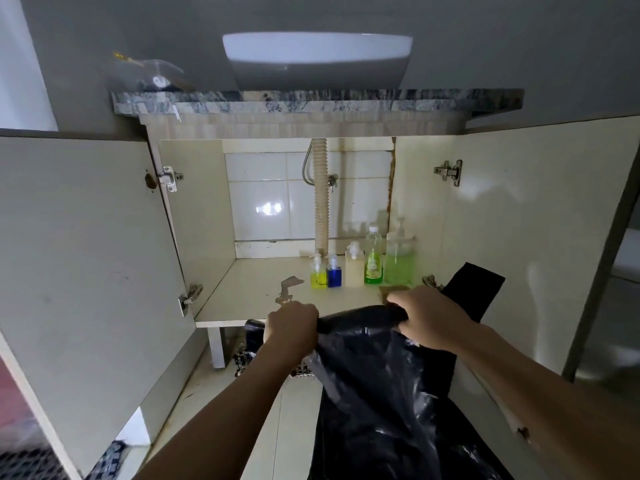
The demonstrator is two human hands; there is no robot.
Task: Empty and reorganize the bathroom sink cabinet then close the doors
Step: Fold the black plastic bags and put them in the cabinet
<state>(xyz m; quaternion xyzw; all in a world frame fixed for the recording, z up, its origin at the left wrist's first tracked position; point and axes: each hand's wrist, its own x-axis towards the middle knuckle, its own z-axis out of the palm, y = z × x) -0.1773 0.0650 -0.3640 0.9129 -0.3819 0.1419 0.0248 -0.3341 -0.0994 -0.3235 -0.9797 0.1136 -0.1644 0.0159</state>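
The sink cabinet stands open, with its left door (pixel 86 254) and right door (pixel 540 237) swung wide. On the cabinet floor (pixel 249 289), at the back right, stands a row of bottles: a small yellow one (pixel 318 273), a small blue one (pixel 334 271), a cream one (pixel 354 266), a tall green bottle (pixel 373 258) and a green pump dispenser (pixel 400 259). My left hand (pixel 292 323) and my right hand (pixel 429 318) both grip the top edge of a black plastic bag (pixel 377 393) that hangs in front of the cabinet's front edge.
A corrugated drain pipe (pixel 321 195) runs down the tiled back wall. A stain (pixel 287 287) marks the cabinet floor. The white basin (pixel 317 60) sits on a granite counter (pixel 311 102) above. A patterned mat (pixel 242 362) lies below the cabinet. A black flat object (pixel 474 289) leans at the right.
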